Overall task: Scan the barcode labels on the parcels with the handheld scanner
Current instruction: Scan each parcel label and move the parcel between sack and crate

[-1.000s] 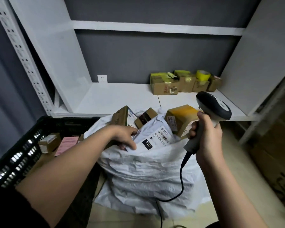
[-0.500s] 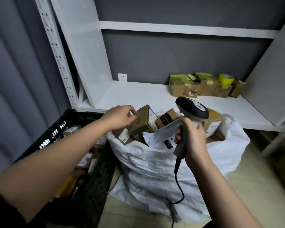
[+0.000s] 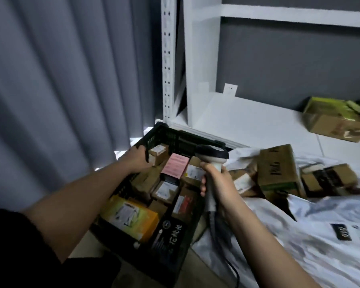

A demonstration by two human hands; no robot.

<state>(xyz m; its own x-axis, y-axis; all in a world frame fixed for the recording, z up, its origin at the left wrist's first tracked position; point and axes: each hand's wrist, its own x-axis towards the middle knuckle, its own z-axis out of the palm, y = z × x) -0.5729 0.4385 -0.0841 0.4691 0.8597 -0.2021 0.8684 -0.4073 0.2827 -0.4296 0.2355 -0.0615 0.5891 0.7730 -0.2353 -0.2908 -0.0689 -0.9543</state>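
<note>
- The step in hand looks like dropping off a parcel, between scans: the left hand [image 3: 138, 159] reaches into the far corner of the black crate [image 3: 181, 140], at a small brown box [image 3: 157, 154]. Its fingers are curled downward beside that box, but blur hides whether they grip it or have let go.
- The right hand [image 3: 217, 185] has its fingers wrapped round the handle of the scanner [image 3: 213, 161], whose head hangs over the crate's right rim, aimed at no label that I can make out.
- Parcels lie in two places: a crowd in the crate, among them a pink box [image 3: 176, 165] and a yellow box [image 3: 131, 218], and more in the white sack [image 3: 312, 231] to the right, including a tall brown carton [image 3: 277, 170].
- The next move, I judge, calls for the left hand to turn a parcel from the sack label-up and the scanner to swing right onto its barcode.
- In the way: the scanner's cable [image 3: 233, 269] trails down between crate and sack, and several labels in the sack face sideways or are buried.
- A white shelf [image 3: 247, 119] behind carries more boxes [image 3: 328, 121].
</note>
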